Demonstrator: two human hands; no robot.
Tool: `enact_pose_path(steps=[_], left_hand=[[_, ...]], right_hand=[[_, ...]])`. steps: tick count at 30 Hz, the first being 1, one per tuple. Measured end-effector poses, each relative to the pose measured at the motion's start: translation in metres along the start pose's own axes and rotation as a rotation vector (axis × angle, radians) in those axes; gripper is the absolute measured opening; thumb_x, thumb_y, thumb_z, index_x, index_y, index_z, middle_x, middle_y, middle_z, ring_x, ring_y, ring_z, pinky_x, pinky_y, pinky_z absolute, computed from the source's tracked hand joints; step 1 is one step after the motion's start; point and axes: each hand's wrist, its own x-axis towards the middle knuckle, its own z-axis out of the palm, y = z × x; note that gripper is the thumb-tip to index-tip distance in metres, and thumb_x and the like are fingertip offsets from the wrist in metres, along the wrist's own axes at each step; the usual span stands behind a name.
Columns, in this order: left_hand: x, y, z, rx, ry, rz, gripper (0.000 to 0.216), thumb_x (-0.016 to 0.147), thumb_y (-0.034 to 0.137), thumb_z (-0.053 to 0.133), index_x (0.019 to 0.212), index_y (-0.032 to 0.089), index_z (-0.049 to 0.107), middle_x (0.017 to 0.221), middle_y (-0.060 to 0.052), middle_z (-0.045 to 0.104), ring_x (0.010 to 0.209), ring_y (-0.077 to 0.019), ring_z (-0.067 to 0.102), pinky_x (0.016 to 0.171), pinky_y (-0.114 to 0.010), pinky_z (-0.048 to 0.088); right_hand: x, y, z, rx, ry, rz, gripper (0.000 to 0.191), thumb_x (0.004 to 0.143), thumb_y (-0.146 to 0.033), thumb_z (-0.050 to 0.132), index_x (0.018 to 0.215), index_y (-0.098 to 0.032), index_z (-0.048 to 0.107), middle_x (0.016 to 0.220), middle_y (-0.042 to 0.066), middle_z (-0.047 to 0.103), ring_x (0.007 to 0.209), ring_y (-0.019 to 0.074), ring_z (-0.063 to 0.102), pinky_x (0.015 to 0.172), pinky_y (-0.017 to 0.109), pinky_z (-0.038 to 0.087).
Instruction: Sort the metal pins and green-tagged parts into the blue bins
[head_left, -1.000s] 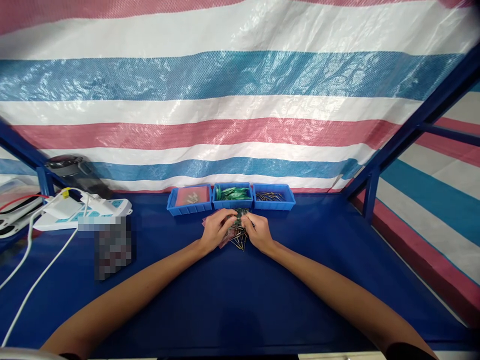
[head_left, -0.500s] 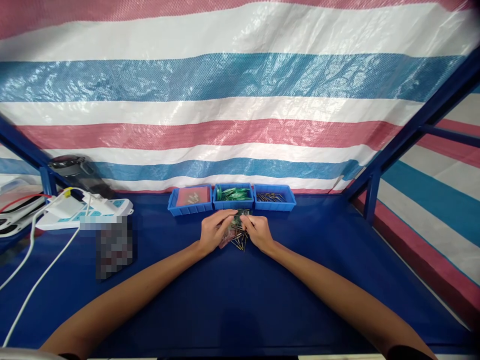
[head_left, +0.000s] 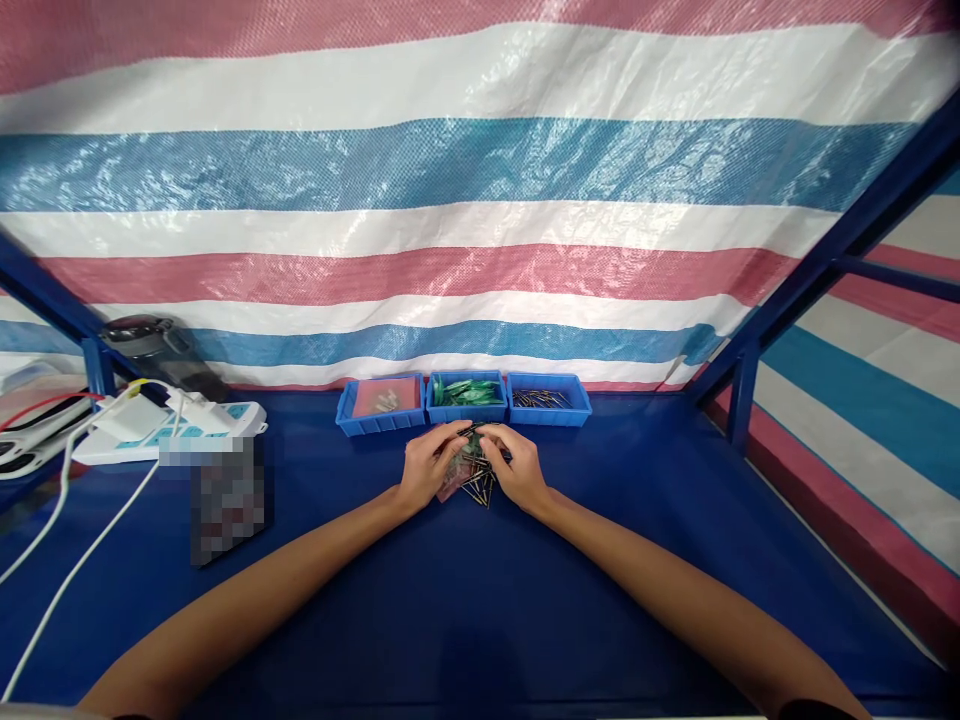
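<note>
Above a small pile, my left hand and my right hand face each other with fingertips close together. Between the tips is a thin dark piece, which both hands pinch; its exact kind is too small to make out. Below lie several thin, pointed black-and-gold pieces. Beside them, near my left fingers, is a clear pinkish plastic bag, with something green under the hands. My fingers hide part of the pile.
Three blue bins stand at the back: one with pink lining and pale pieces, one with green packets, one with thin dark pieces. To the left are a power strip, white cables, a dark bottle and a blurred dark object.
My right hand's fingers have risen and reached forward to the left fingertips, uncovering more of the pile. A dark piece now shows between the fingertips. The view has tilted slightly.
</note>
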Motion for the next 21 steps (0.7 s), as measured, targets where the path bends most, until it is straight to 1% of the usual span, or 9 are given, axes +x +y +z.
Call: enact_pose_path(steps=[3, 6, 10, 13, 16, 18, 21], left_hand=[[-0.0007, -0.0011, 0.0015, -0.011, -0.011, -0.021, 0.026, 0.088, 0.034, 0.052, 0.108, 0.02, 0.064, 0.083, -0.002, 0.07, 0.065, -0.0103, 0.063, 0.064, -0.019, 0.05], [-0.0008, -0.0014, 0.0026, -0.024, -0.026, -0.019, 0.025, 0.088, 0.034, 0.054, 0.106, 0.02, 0.063, 0.08, -0.001, 0.07, 0.062, -0.0096, 0.062, 0.062, -0.018, 0.049], [-0.0011, -0.0013, 0.0028, -0.027, -0.031, -0.029, 0.024, 0.087, 0.034, 0.054, 0.104, 0.018, 0.063, 0.074, 0.0, 0.069, 0.06, -0.0096, 0.062, 0.061, -0.017, 0.049], [-0.0003, 0.0007, 0.0016, -0.014, -0.048, -0.045, 0.024, 0.089, 0.033, 0.051, 0.104, 0.019, 0.063, 0.072, 0.001, 0.069, 0.059, -0.0097, 0.063, 0.061, -0.018, 0.049], [0.0025, 0.0046, 0.0009, 0.03, -0.08, -0.01, 0.021, 0.087, 0.033, 0.055, 0.095, 0.018, 0.067, 0.084, -0.002, 0.072, 0.071, -0.0129, 0.066, 0.068, -0.02, 0.051], [0.0045, 0.0065, 0.0011, 0.059, -0.088, 0.03, 0.019, 0.086, 0.032, 0.056, 0.089, 0.018, 0.069, 0.086, -0.003, 0.072, 0.076, -0.0147, 0.067, 0.074, -0.022, 0.051], [0.0058, 0.0068, 0.0013, 0.057, -0.084, 0.072, 0.02, 0.087, 0.032, 0.055, 0.088, 0.018, 0.07, 0.085, -0.003, 0.073, 0.078, -0.0154, 0.068, 0.075, -0.024, 0.052]], right_hand=[[-0.0012, 0.0017, 0.0017, 0.013, -0.069, -0.049, 0.025, 0.091, -0.031, 0.046, 0.106, -0.019, 0.062, 0.078, 0.004, 0.062, 0.062, 0.0132, 0.055, 0.059, 0.024, 0.045], [-0.0019, 0.0048, 0.0037, 0.002, -0.094, -0.075, 0.022, 0.091, -0.029, 0.048, 0.101, -0.019, 0.064, 0.076, 0.004, 0.062, 0.061, 0.0128, 0.055, 0.059, 0.024, 0.045], [-0.0012, 0.0052, 0.0043, -0.003, -0.108, -0.09, 0.019, 0.091, -0.027, 0.048, 0.091, -0.019, 0.065, 0.077, 0.004, 0.064, 0.066, 0.0139, 0.057, 0.063, 0.025, 0.045], [0.0002, 0.0021, 0.0021, -0.02, -0.043, -0.046, 0.023, 0.092, -0.028, 0.046, 0.083, -0.018, 0.065, 0.073, 0.003, 0.064, 0.066, 0.0142, 0.057, 0.065, 0.025, 0.044], [0.0016, 0.0004, -0.0004, -0.027, 0.053, 0.033, 0.027, 0.092, -0.029, 0.044, 0.077, -0.017, 0.063, 0.071, 0.002, 0.063, 0.063, 0.0134, 0.056, 0.064, 0.024, 0.043], [0.0023, 0.001, -0.0011, -0.029, 0.061, 0.063, 0.029, 0.092, -0.031, 0.044, 0.073, -0.017, 0.062, 0.066, 0.001, 0.061, 0.06, 0.0124, 0.055, 0.061, 0.023, 0.041], [0.0027, 0.003, -0.0004, -0.038, 0.027, 0.084, 0.034, 0.092, -0.033, 0.044, 0.066, -0.016, 0.06, 0.06, -0.001, 0.057, 0.054, 0.0105, 0.051, 0.058, 0.022, 0.038]])
